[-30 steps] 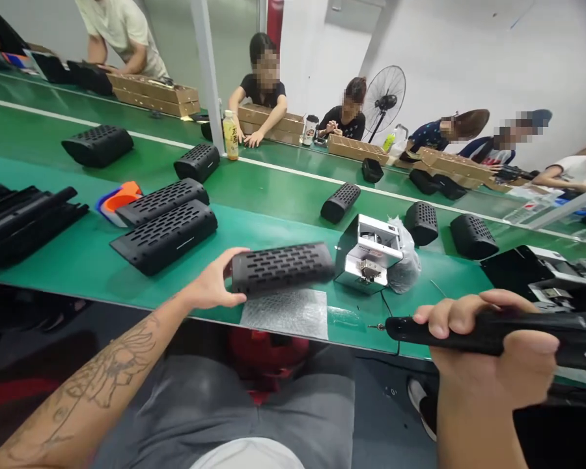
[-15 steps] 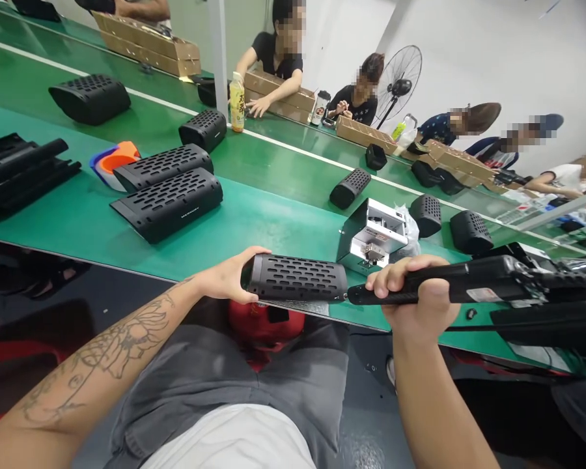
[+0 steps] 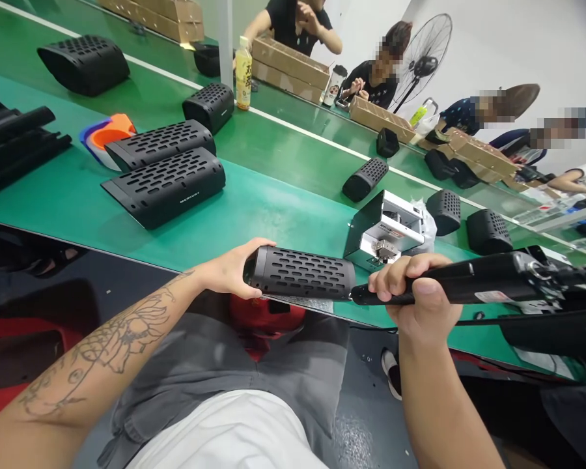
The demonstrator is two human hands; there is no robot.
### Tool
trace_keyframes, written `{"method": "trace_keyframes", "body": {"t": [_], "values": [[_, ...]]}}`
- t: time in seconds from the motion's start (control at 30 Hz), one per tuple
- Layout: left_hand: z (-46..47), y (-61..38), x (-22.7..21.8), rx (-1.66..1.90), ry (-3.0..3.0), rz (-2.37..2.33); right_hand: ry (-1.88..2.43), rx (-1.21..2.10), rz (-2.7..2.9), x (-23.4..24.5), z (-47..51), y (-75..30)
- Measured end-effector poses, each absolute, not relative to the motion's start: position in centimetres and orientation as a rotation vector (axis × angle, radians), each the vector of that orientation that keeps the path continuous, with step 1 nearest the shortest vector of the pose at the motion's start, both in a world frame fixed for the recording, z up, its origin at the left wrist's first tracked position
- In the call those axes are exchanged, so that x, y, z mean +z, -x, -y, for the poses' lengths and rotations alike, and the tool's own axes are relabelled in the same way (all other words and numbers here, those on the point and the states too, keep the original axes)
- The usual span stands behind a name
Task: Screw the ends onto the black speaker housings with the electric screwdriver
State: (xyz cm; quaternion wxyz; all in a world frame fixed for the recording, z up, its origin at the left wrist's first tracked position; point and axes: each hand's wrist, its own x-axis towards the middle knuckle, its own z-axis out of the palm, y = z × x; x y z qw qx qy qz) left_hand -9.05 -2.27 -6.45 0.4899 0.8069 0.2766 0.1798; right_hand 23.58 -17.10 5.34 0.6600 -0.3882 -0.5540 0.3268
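My left hand (image 3: 239, 268) is wrapped around the left end of a black perforated housing (image 3: 305, 273), which lies at the table's front edge. My right hand (image 3: 422, 286) grips a black electric screwdriver (image 3: 461, 280), held almost level. Its tip meets the housing's lower right corner. Just behind my right hand stands a screw feeder (image 3: 383, 228), a box with black sides and a pale metal top. On the left, two similar housings (image 3: 168, 189) lie side by side, the front one lettered on its side.
An orange and blue tape dispenser (image 3: 111, 133) is behind the left housings, near a stack of black panels (image 3: 19, 146). More housings (image 3: 366, 179) sit along the green belt. A yellow drink bottle (image 3: 243, 73) stands by a post. Several people work across the line beside cardboard boxes (image 3: 290, 68).
My view has shifted slightly. The screwdriver tip stays at the housing's right corner, and both hands keep their grips. Across the line, a co-worker has raised a hand from the table.
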Motion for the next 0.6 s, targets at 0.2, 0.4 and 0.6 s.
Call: {"method": "trace_keyframes", "body": {"t": [0.2,0.4,0.6], "values": [[2.4,9.0,-6.6,0.441,-1.974,-0.698,0.906,0.772,1.253,5.5,16.5,-23.9],[2.4,9.0,-7.2,0.487,-1.996,-0.696,0.831,0.815,1.271,5.1,16.4,-23.9],[2.4,9.0,-7.1,0.487,-1.995,-0.693,0.81,0.863,1.307,4.9,16.0,-24.6]]}}
